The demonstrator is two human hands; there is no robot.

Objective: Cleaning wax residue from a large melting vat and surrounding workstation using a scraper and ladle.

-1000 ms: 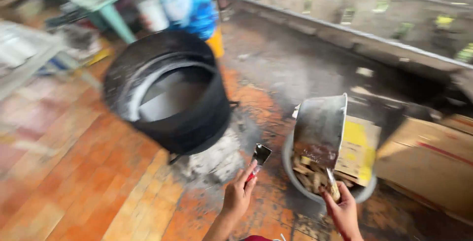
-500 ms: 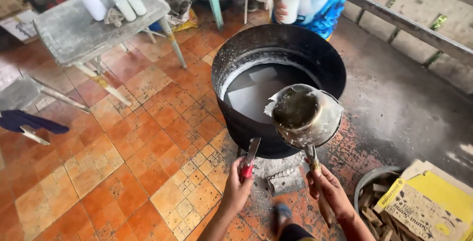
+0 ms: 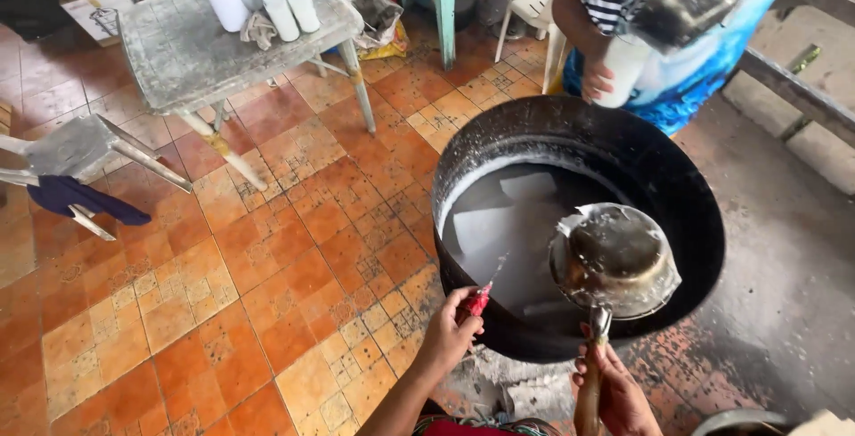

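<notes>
- At far left we see a grey table (image 3: 178,44) with white rolls (image 3: 267,0) on it.
- Our left hand (image 3: 448,336) has its fingers curled tight around a red-handled blade (image 3: 482,293), held at the near rim of the big black pot (image 3: 677,195).
- Our right hand (image 3: 614,391) grips the handle of a crusted metal ladle (image 3: 613,258), its bowl over the pot's pale liquid.
- Another person's hand (image 3: 595,80) holds a white roll beyond the pot.
</notes>
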